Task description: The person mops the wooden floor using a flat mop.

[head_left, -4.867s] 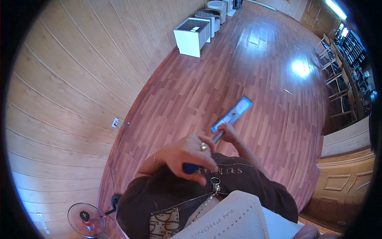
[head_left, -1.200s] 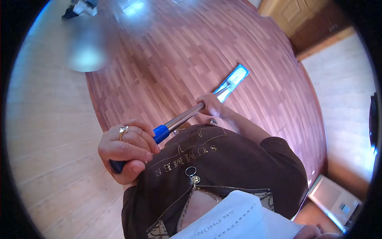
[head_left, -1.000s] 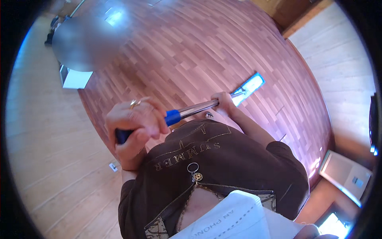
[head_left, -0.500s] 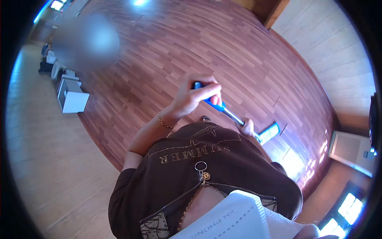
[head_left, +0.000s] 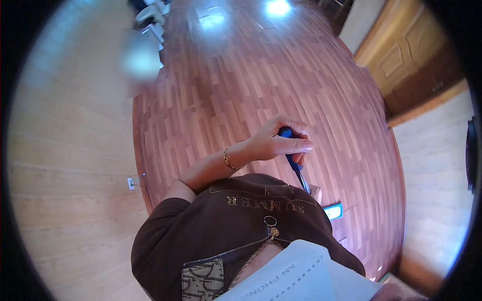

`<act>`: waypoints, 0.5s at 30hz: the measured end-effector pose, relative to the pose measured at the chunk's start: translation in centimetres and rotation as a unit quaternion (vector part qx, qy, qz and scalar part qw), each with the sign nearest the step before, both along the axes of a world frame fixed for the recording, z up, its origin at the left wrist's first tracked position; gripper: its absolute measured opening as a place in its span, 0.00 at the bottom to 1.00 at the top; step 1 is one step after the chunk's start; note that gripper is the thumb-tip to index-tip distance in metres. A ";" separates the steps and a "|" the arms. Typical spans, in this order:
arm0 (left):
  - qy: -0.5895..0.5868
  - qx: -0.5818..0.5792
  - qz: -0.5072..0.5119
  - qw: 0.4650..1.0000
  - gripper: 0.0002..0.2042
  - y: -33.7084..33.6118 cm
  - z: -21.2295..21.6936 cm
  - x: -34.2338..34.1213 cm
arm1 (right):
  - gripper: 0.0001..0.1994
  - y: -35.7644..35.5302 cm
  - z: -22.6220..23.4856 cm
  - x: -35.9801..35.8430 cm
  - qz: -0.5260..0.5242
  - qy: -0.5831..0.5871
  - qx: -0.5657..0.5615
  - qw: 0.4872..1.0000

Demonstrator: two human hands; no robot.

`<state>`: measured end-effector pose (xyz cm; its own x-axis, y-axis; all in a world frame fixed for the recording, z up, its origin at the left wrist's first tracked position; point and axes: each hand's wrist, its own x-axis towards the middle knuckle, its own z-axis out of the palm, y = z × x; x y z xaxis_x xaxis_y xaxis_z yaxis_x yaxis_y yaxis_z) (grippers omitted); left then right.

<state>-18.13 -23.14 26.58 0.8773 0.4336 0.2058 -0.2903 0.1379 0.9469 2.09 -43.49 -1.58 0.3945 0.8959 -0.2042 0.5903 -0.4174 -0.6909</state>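
Note:
A long-handled flat mop with a blue grip and a metal pole slants down to my right. My left hand, with a gold bracelet at the wrist, wraps round the top of the blue grip. Lower on the pole, my right hand closes round the metal part, mostly hidden by my shirt. Past it, the blue-edged mop head shows on the floor to my right, bright with glare and partly covered by my body.
Reddish wood planks form the floor. A pale wall runs along the left, with a small socket near its base. At the far right stands a wooden door beside another pale wall. White items line the far left; a blurred patch covers part there.
My view has turned to the right, bringing the wooden door in and the white cabinet at left out. Both hands keep hold of the mop, whose head now shows closer to my body.

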 end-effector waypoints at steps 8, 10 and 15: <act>-0.127 0.204 0.183 0.953 0.14 -1.2 1.6 -7.0 | 0.06 11.2 4.2 -1.0 0.199 -0.042 0.117 0.972; -0.166 0.270 0.217 0.923 0.14 -1.9 1.6 -8.3 | 0.07 13.4 2.0 -2.0 0.192 0.094 0.131 0.968; -0.075 0.347 0.269 0.895 0.06 -3.5 3.6 -10.7 | 0.12 19.8 0.1 -2.3 0.322 0.239 0.100 0.910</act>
<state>-28.85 -26.62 30.17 0.5205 0.5067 0.6872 -0.2684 -0.6670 0.6951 -0.23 -23.66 -1.46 -0.3178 0.9479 -0.0214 0.2802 0.0723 -0.9572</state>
